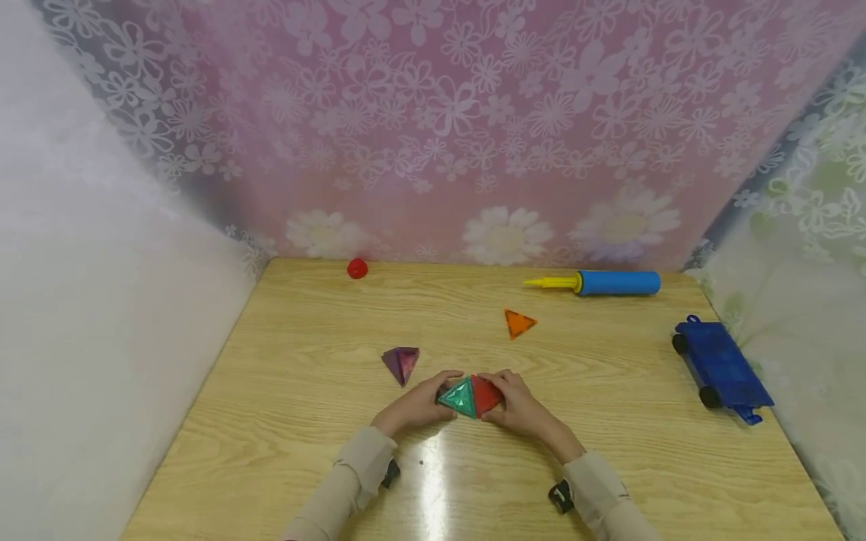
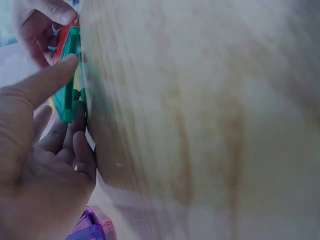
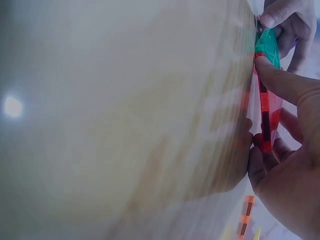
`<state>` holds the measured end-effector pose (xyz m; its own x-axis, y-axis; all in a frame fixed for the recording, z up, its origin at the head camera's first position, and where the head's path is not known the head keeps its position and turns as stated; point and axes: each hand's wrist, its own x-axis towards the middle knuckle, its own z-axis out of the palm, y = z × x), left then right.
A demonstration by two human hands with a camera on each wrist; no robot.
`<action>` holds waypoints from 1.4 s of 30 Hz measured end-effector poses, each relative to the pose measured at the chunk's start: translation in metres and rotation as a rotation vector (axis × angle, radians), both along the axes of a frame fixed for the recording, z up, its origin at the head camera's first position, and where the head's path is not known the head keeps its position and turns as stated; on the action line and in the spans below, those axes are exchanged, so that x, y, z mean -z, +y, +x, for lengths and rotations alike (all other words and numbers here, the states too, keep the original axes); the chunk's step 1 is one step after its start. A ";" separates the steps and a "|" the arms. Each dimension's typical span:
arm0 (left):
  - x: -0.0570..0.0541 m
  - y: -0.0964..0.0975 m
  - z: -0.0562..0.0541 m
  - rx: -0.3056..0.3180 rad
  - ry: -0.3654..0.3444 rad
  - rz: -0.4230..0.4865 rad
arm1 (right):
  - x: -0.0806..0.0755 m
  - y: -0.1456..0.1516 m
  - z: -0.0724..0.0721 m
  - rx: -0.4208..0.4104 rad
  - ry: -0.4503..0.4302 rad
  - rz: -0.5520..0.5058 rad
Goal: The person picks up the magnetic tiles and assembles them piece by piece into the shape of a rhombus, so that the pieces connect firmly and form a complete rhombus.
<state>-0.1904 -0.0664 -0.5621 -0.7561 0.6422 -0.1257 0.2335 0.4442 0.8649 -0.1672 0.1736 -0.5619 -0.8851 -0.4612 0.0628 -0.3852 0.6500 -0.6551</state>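
A green triangular tile [image 1: 459, 398] and a red triangular tile [image 1: 485, 395] meet edge to edge just above or on the tabletop; I cannot tell which. My left hand [image 1: 421, 403] grips the green tile between thumb and fingers. The red tile is pinched in my right hand [image 1: 519, 406] from the other side. In the left wrist view the thumb [image 2: 62, 70] lies on the green tile's edge. The right thumb [image 3: 272, 75] presses the red tile's edge in the right wrist view. Left of the hands stand purple triangular tiles [image 1: 402, 364], joined at an angle.
An orange triangular tile [image 1: 519, 324] lies beyond the right hand. At the back are a small red round object [image 1: 357, 268] and a blue pump-like tube with a yellow nozzle [image 1: 619, 283]. A blue wheeled toy base [image 1: 722, 367] sits near the right edge of the wooden table [image 1: 284, 338].
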 end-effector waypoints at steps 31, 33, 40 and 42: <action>-0.012 0.003 0.003 -0.086 -0.066 0.058 | -0.003 -0.003 -0.001 0.005 -0.031 0.042; -0.013 0.004 0.003 -0.076 -0.055 0.063 | -0.002 -0.003 -0.001 0.001 -0.029 0.048; -0.014 0.005 0.003 -0.068 -0.035 0.048 | -0.004 -0.002 -0.001 0.002 -0.054 0.047; -0.014 0.006 0.004 -0.071 -0.039 0.048 | -0.004 -0.002 -0.002 0.001 -0.055 0.047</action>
<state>-0.1867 -0.0607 -0.5482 -0.7952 0.5931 -0.1260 0.1688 0.4162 0.8935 -0.1688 0.1715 -0.5576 -0.8871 -0.4616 -0.0080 -0.3487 0.6812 -0.6438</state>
